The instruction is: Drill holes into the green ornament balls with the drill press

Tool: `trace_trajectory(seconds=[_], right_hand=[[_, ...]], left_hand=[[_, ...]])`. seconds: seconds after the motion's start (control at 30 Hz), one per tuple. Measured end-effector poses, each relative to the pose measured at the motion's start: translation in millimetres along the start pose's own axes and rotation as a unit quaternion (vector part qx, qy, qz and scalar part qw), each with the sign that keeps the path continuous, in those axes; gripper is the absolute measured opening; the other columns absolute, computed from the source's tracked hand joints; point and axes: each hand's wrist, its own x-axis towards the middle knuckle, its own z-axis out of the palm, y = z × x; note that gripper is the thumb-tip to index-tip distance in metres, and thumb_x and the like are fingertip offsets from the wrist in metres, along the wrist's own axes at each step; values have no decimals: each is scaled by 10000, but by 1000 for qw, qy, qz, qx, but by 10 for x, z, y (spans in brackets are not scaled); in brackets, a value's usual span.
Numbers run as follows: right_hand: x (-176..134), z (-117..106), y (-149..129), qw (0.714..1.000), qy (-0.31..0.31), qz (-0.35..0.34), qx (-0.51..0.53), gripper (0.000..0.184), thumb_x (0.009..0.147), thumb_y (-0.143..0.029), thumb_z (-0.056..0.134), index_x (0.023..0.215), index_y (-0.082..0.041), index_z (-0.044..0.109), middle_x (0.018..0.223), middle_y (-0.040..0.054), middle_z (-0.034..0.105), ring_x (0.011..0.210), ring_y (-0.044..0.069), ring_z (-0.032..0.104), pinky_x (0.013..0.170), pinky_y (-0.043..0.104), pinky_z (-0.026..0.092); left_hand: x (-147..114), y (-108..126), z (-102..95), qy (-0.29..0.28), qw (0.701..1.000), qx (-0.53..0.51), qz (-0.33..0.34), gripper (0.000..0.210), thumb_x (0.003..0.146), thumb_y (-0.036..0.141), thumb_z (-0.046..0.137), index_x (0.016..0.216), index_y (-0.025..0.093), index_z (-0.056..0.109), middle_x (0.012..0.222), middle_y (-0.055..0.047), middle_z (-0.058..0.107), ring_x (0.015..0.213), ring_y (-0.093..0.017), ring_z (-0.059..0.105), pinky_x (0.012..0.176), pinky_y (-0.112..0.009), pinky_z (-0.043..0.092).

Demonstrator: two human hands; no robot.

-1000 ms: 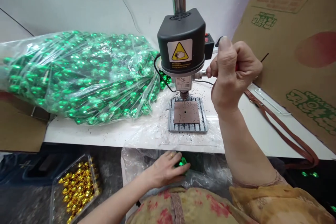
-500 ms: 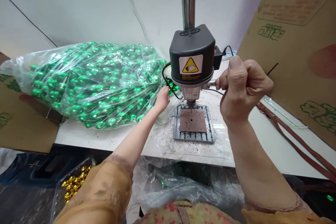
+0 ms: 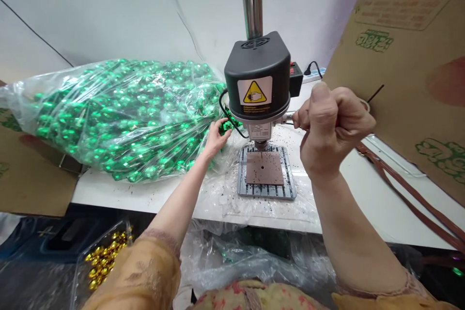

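Note:
My left hand (image 3: 217, 139) is at the mouth of a clear plastic bag (image 3: 54, 82) full of shiny green faceted beads (image 3: 145, 101). Its fingers are apart and reach to loose green beads at the opening; no bead shows in its grip. My right hand (image 3: 332, 128) is closed in a fist around the feed handle (image 3: 289, 117) of a small black drill press (image 3: 257, 77). Most of that handle is hidden by the fingers. Below the chuck (image 3: 260, 145), a brown square plate (image 3: 264, 168) with a small dark hole lies on the slotted metal base (image 3: 267, 191).
Dark shavings dot the white table (image 3: 109, 189). A cardboard box (image 3: 410, 77) stands at right beside a brown strap (image 3: 403, 191); another (image 3: 43, 179) is at left. Gold beads (image 3: 105, 256) fill a clear tray below the table edge. Plastic film (image 3: 254, 256) hangs in front of me.
My left hand's fingers have gone from closed to spread at the bag's mouth. My right hand keeps its grip on the handle. The view has shifted slightly.

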Motion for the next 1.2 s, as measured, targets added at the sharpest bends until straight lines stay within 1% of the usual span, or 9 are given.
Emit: trace_trajectory(seconds=[0.13, 0.2, 0.27, 0.4, 0.5, 0.67, 1.0, 1.13, 1.2], right_hand=[[-12, -2, 6, 1000, 5, 7, 6, 444, 942, -328, 584, 591, -228, 332, 529, -57, 314, 454, 69, 355, 489, 300, 291], [-16, -5, 22, 1000, 9, 10, 1, 457, 943, -351, 584, 592, -230, 317, 522, -60, 306, 447, 67, 353, 486, 301, 287], [-18, -11, 41, 1000, 10, 10, -3, 469, 943, -371, 588, 593, -231, 310, 518, -62, 310, 445, 63, 358, 485, 299, 289], [-16, -25, 55, 1000, 5, 4, -7, 475, 949, -368, 583, 592, -225, 305, 517, -63, 312, 453, 54, 379, 495, 286, 308], [-15, -30, 41, 1000, -5, 1, -17, 480, 957, -374, 568, 586, -225, 301, 519, -62, 312, 459, 55, 392, 494, 284, 314], [-16, -26, 10, 1000, -7, 1, -14, 484, 955, -382, 571, 580, -220, 310, 522, -64, 340, 461, 48, 381, 493, 281, 319], [-38, -31, -12, 1000, -9, 12, -6, 491, 958, -396, 558, 563, -217, 329, 524, -63, 332, 465, 58, 390, 501, 289, 316], [-41, -32, -2, 1000, -9, 3, -4, 489, 956, -382, 564, 562, -219, 326, 519, -68, 335, 463, 52, 379, 494, 289, 312], [-40, -31, 7, 1000, -9, -1, 2, 485, 955, -376, 566, 564, -221, 323, 518, -73, 323, 458, 47, 375, 484, 283, 307]], left_hand=[[-450, 307, -202, -41, 990, -126, -56, 504, 904, 483, 678, 1341, 245, 593, 1149, -63, 670, 940, -189, 652, 848, -331, 566], [-685, 462, -224, -70, 974, -196, -85, 541, 929, 552, 640, 1376, 264, 537, 1075, -47, 665, 805, -158, 646, 725, -309, 581], [-883, 574, -180, -92, 961, -242, -99, 558, 919, 588, 648, 1357, 267, 519, 1031, -39, 660, 754, -145, 636, 668, -292, 581], [-1118, 648, 29, -117, 961, -235, -88, 505, 916, 581, 666, 1287, 246, 594, 1126, -65, 680, 958, -183, 662, 841, -312, 574], [-1171, 631, 189, -135, 966, -208, -80, 487, 943, 548, 641, 1320, 243, 603, 1206, -72, 676, 1071, -210, 651, 972, -350, 527], [-1151, 581, 361, -127, 973, -186, -59, 596, 868, 476, 756, 1367, 219, 556, 1215, -88, 673, 1029, -207, 653, 933, -344, 524], [-1110, 567, 442, -138, 985, -101, -7, 552, 828, 436, 804, 1298, 210, 623, 1201, -101, 688, 1055, -255, 652, 962, -415, 525], [-1127, 613, 489, -136, 985, -109, 4, 547, 815, 403, 819, 1287, 214, 617, 1241, -101, 686, 1161, -283, 645, 1014, -434, 522], [-1145, 644, 519, -141, 982, -124, -7, 553, 810, 386, 823, 1287, 209, 606, 1216, -95, 696, 1145, -280, 658, 997, -426, 536]])
